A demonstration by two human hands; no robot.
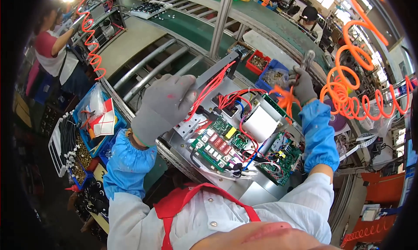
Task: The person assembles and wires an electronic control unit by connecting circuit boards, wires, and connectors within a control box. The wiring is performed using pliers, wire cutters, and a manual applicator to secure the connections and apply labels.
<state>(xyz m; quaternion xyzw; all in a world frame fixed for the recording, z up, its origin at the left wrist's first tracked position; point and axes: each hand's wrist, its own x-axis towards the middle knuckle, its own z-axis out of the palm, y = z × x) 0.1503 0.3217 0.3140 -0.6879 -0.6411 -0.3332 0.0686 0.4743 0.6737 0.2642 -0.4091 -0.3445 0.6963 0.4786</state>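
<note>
Left hand grips the chassis edge, fingers curled over it; right hand clenches a tool above the boards

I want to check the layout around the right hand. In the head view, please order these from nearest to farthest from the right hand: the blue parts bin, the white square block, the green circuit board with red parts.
From the right hand:
1. Blue parts bin, just to its left.
2. White square block, below and left, mid-chassis.
3. Green circuit board with red parts, farther left and lower, toward the person's body.
</note>
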